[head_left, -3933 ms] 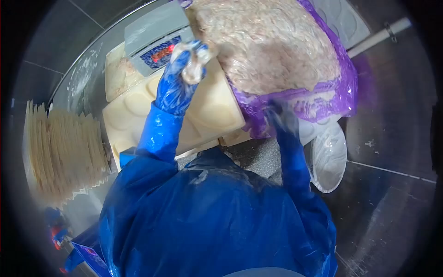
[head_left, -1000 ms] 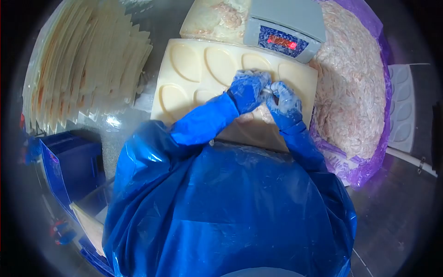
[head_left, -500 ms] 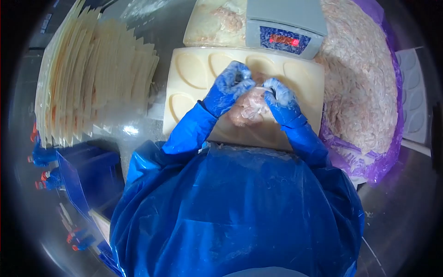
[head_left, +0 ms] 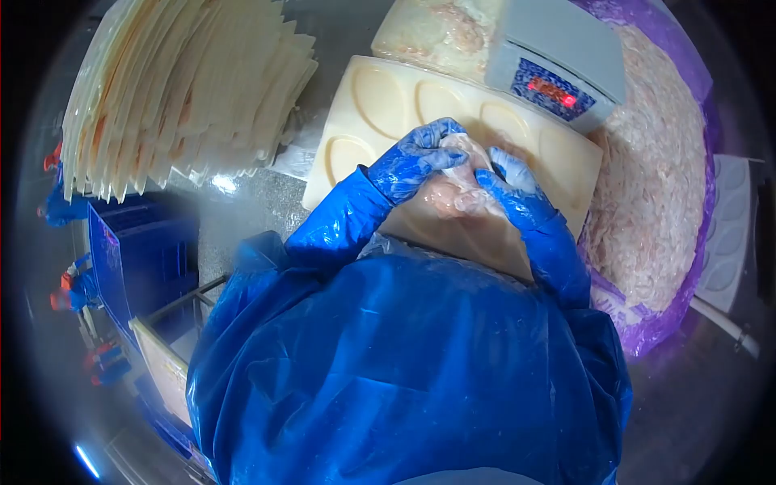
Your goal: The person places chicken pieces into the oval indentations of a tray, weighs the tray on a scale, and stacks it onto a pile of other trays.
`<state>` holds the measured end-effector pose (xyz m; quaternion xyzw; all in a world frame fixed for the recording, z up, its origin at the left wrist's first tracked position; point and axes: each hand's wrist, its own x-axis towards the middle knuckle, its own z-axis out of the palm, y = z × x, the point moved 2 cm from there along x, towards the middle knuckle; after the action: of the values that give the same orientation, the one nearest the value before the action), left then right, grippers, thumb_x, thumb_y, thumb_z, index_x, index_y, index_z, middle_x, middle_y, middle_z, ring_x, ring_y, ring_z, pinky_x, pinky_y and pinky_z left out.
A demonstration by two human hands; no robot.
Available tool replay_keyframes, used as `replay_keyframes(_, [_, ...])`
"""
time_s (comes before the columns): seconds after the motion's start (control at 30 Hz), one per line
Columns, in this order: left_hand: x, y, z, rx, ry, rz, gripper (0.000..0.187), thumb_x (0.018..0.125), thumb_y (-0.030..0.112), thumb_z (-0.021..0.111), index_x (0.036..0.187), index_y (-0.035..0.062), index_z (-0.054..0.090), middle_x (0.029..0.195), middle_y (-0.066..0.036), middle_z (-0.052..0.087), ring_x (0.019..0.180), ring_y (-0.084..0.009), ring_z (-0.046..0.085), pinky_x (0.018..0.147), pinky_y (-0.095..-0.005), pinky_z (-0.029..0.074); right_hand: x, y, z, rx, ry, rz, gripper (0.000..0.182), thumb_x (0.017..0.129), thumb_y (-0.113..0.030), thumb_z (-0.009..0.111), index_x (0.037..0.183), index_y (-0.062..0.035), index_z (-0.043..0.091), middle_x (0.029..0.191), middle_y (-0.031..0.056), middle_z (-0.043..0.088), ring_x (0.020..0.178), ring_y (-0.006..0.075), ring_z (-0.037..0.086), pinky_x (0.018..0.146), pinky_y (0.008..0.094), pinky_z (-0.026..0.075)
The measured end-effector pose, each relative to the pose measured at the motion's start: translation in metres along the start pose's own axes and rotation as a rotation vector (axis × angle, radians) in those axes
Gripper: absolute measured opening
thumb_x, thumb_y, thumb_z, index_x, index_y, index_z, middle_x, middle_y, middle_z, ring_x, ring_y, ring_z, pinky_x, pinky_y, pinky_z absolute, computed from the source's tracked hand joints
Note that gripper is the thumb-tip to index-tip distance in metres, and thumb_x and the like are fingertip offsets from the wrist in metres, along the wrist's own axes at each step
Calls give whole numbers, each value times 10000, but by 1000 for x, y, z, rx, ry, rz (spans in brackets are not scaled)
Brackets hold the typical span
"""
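Note:
A piece of pale pink raw meat (head_left: 457,198), with whitish skin or membrane on it, is held just above a cream moulded tray (head_left: 584,166). My left hand (head_left: 422,160), in a blue glove, is closed on the upper left of the meat, a whitish flap raised at its fingertips. From the right, my right hand (head_left: 517,186), gloved too, grips the meat's edge between thumb and fingers. Large teardrop-shaped hollows show in the tray. Both hands and the meat hide several of them.
A grey scale (head_left: 562,56) with a red lit display stands behind the tray, beside another tray with meat (head_left: 440,28). On the right, a purple-lined container (head_left: 659,178) holds a heap of raw meat. Stacked cream trays (head_left: 182,89) stand left, above a blue bin (head_left: 149,250). Co-workers appear far left.
My view has turned, shifting the tray and scale rightward and tilting them. Between my hands the whitish flap now stands raised, and my fingers have changed position on the meat.

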<state>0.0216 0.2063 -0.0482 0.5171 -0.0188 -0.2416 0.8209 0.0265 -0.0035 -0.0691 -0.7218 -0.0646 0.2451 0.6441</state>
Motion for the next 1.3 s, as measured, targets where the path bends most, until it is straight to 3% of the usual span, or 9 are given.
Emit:
replay_keyframes(0.23, [-15,42,-57,-60,141,62,293,908,104,657,1191,54,599,1095,-45,649,1032,-142,622,896,-271,513,18,-18,44,213,23,-21,322,950,-87,610,1252,0,538,1017,46,623,831,87,599,739,240,513])
replay_keyframes(0.4, [28,67,-170,844,513,474,305,843,168,708,1138,108,655,1141,-127,652,1066,-307,619,948,-419,497,84,-23,52,109,-148,52,216,941,-100,586,1147,-40,604,868,55,651,748,148,620,709,272,523])
replay_keyframes(0.5, [5,82,-157,1454,676,564,251,864,177,708,1100,112,653,1092,-79,654,1055,-305,606,928,-393,475,118,-16,55,-388,184,-484,249,924,-98,594,1167,-53,618,1030,44,657,876,156,640,741,280,525])
replay_keyframes(0.57, [2,58,-160,1467,685,511,178,847,172,699,1022,164,670,1094,-75,650,1077,-350,573,937,-441,446,119,-54,84,-762,293,-841,268,852,-18,553,1098,-71,646,1059,130,657,970,338,623,887,408,506])
replay_keyframes(0.73, [-11,35,-171,1728,385,689,268,859,166,635,1106,260,681,1263,-5,618,1246,-311,507,1075,-525,319,165,-24,100,-966,122,-1204,276,807,-44,536,1038,-106,674,1087,101,642,993,306,603,888,432,485])
replay_keyframes(0.83, [-13,35,-169,1850,366,607,333,899,155,582,1187,300,663,1400,27,553,1368,-286,417,1163,-553,176,164,-25,71,-992,-94,-724,276,787,-63,542,1025,-107,676,1059,84,635,996,287,588,872,439,474])
replay_keyframes(1.03, [-3,19,-174,1859,358,514,402,920,129,504,1210,362,657,1485,79,481,1432,-281,336,1171,-610,101,143,-20,102,-1025,102,-1149,288,788,-100,570,1053,-128,678,1070,64,633,969,285,587,856,450,450])
replay_keyframes(1.17, [-4,26,-174,1848,317,488,445,912,92,491,1196,388,661,1494,132,461,1450,-282,310,1152,-668,66,112,-46,77,-1149,-156,-767,231,762,-119,597,975,-151,681,970,60,645,934,261,595,814,431,453])
replay_keyframes(1.3, [-2,34,-159,1861,396,576,343,888,135,551,1145,325,678,1426,60,535,1398,-287,375,1163,-598,150,99,-55,88,-883,210,-812,172,808,-129,678,979,-135,664,966,85,659,905,294,623,811,426,502])
